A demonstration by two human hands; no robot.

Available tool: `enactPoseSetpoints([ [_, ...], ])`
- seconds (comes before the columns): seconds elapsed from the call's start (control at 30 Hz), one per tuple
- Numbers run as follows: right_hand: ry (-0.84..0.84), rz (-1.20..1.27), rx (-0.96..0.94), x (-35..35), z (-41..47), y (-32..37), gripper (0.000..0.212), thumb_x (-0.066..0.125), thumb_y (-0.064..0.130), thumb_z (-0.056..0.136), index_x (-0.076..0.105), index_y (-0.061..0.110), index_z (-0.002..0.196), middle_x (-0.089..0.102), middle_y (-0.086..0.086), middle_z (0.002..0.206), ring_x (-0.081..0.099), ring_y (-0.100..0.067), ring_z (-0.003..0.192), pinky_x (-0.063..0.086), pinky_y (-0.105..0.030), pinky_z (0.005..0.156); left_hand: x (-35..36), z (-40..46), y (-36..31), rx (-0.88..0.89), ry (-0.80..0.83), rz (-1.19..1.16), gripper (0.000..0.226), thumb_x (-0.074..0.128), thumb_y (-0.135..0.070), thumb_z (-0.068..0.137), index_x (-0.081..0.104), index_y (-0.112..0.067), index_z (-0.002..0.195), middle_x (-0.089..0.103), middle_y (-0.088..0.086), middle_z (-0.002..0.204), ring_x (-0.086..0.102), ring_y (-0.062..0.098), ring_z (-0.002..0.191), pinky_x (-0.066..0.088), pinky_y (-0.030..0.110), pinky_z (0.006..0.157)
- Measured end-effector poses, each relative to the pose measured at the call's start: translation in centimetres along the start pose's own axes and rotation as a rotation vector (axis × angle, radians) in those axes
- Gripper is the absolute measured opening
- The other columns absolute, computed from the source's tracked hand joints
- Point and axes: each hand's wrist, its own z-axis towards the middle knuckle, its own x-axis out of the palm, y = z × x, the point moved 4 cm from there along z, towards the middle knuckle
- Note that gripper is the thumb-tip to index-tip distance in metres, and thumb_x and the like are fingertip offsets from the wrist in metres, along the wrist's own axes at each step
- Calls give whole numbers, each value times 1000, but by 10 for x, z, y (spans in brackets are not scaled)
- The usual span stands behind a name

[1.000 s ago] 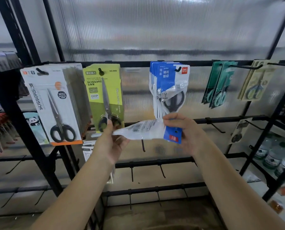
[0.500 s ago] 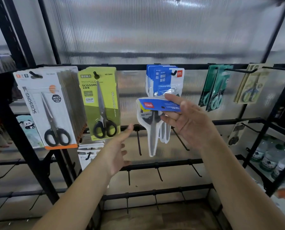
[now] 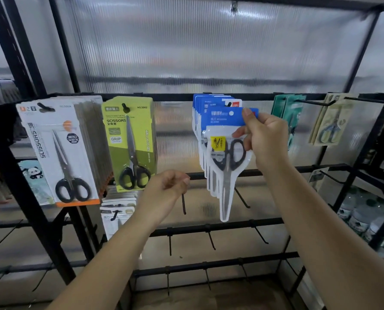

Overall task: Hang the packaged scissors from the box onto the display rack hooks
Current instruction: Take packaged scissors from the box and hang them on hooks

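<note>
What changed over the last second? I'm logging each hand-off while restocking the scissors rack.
The left hand let go of the blue-header scissors pack and dropped away, loosely curled. The right hand turned it upright and raised it to the blue packs' hook. The hanging white and green packs stayed put.

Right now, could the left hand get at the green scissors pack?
Probably yes. The left hand holds nothing and hovers just below and right of the green pack, which hangs at the front of its hook with nothing between them.
</note>
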Motion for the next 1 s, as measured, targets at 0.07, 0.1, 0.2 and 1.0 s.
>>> enactPoseSetpoints([
  [0.07, -32, -25, 12, 1, 15, 4, 31, 56, 28, 94, 60, 11, 68, 60, -2, 52, 42, -2, 30, 35, -14, 40, 1, 1, 1, 31, -5, 56, 12, 58, -15, 91, 66, -22, 86, 68, 1, 86, 63, 19, 87, 47, 31, 79],
  [0.1, -44, -49, 13, 2, 22, 5, 35, 57, 29, 93, 58, 12, 62, 59, -4, 52, 41, -2, 31, 35, -16, 42, 2, 1, 1, 61, -10, 101, 12, 58, -14, 91, 66, -22, 86, 67, -2, 85, 62, 17, 87, 47, 29, 79],
  [0.2, -60, -139, 6, 7, 38, 5, 47, 60, 31, 91, 49, 15, 48, 56, 4, 40, 38, -4, 32, 36, -24, 50, 2, 0, -3, 188, -44, 329, 11, 57, -14, 92, 68, -16, 95, 68, -1, 90, 62, 16, 87, 49, 28, 78],
  [1.0, 289, -457, 91, -1, -66, -113, 18, 57, 17, 91, 55, 27, 106, 58, 10, 85, 59, -10, 77, 48, -19, 66, 16, -36, 64, 301, 40, 656, 28, 50, -26, 85, 71, -10, 94, 70, 6, 86, 66, 28, 76, 53, 31, 64],
])
